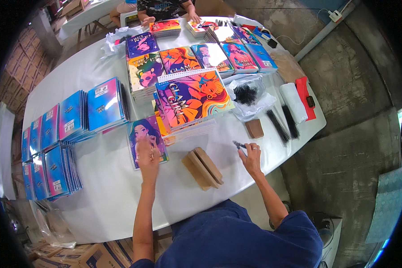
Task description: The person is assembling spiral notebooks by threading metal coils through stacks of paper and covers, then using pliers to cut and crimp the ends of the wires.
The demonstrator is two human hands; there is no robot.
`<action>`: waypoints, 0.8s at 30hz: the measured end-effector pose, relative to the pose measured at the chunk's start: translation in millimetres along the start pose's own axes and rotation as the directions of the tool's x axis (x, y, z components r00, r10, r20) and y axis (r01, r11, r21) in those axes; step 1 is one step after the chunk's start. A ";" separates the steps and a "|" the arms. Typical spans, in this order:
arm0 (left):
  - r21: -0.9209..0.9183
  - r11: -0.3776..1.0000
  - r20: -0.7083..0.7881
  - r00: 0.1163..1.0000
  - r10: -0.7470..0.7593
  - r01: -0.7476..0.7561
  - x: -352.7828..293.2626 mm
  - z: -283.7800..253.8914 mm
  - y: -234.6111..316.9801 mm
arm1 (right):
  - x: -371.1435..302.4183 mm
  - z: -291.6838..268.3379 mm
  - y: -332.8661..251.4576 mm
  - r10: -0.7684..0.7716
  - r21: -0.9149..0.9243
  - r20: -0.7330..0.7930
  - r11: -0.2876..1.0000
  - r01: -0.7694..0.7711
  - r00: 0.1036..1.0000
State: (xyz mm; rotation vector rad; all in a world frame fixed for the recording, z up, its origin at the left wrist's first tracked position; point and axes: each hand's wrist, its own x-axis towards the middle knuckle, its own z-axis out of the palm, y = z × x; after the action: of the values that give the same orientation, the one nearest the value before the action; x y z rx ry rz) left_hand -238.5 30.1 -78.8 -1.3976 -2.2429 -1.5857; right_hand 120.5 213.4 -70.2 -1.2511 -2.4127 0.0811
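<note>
My left hand (pixel 147 157) is over the lower part of a spiral notebook (pixel 140 131) with a dark-haired figure on its purple cover. Motion smears its fingers, so their grip is unclear. My right hand (pixel 253 160) is closed round a small dark hand tool (pixel 240 145), whose tip points up and left; its exact kind is hard to make out. Between my hands stands a brown cardboard block (pixel 202 169) with a slot along it. Just beyond lies a stack of unbound covers and pages (pixel 194 98) with punched holes along the top edge.
Blue-pink spiral notebooks (pixel 104 102) stand piled at left. More colourful stacks (pixel 180 59) fill the far side, where another person's hands (pixel 193 17) rest. At right are a plastic-lined container of black pieces (pixel 245 94), black wire strands (pixel 279 127), a brown block (pixel 254 128) and a red item (pixel 305 98).
</note>
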 end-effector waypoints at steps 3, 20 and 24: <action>-0.095 0.951 0.186 0.933 0.307 -0.294 -7.2 12.2 50.0 | 18.6 3.5 5.9 -0.200 -0.114 -0.043 0.974 0.194 0.979; 0.508 0.789 0.571 0.821 -0.008 -0.346 -66.8 56.0 122.6 | 276.5 -40.7 -68.0 -0.004 0.538 0.460 0.797 -0.275 0.888; 0.597 0.802 0.566 0.725 -0.392 -0.032 -67.1 27.8 160.5 | 274.6 -51.5 -79.7 -0.165 0.220 0.030 0.963 0.155 0.986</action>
State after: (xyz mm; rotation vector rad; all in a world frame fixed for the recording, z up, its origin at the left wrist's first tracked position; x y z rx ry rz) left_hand -76.6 19.1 -10.3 -1.7370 -2.9614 -0.2704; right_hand -59.9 376.7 88.4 -0.9645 -2.4582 0.3212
